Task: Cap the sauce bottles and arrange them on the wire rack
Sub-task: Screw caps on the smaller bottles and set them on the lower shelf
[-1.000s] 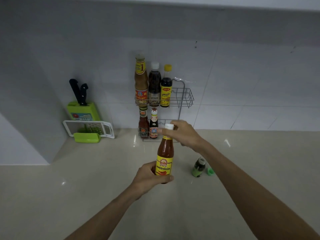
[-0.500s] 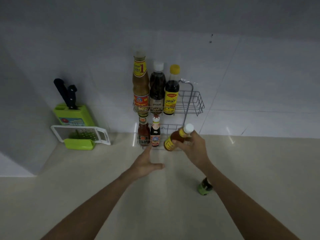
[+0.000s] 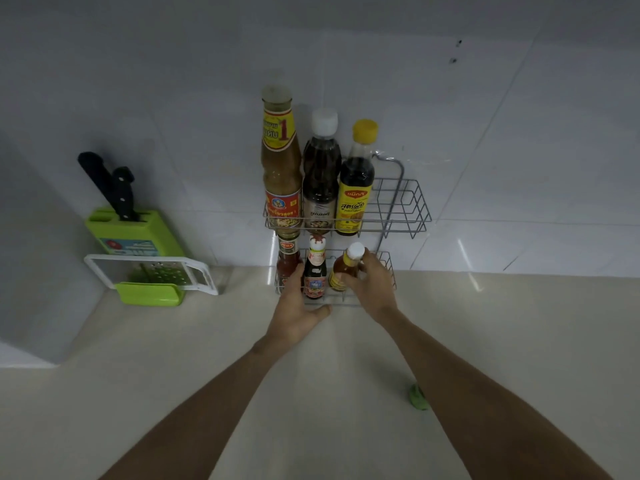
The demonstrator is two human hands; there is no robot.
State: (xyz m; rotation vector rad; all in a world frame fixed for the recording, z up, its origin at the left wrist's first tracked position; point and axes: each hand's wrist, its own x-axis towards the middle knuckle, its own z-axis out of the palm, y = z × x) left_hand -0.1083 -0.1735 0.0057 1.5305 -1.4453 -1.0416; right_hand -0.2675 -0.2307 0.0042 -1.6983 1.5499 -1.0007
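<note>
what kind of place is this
Most likely a home kitchen counter: a two-tier grey wire rack holding sauce bottles stands against white wall tiles, with a green plastic knife block and a white-framed metal grater to its left on the pale countertop.

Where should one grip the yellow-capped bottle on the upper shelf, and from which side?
Probably grip the yellow-capped bottle at its narrow neck, just below the cap, coming from the right and lifting up. It stands upright, the front rail of the wire rack crosses its label, and the white-capped bottle stands close on its left; the right side is free.
</note>
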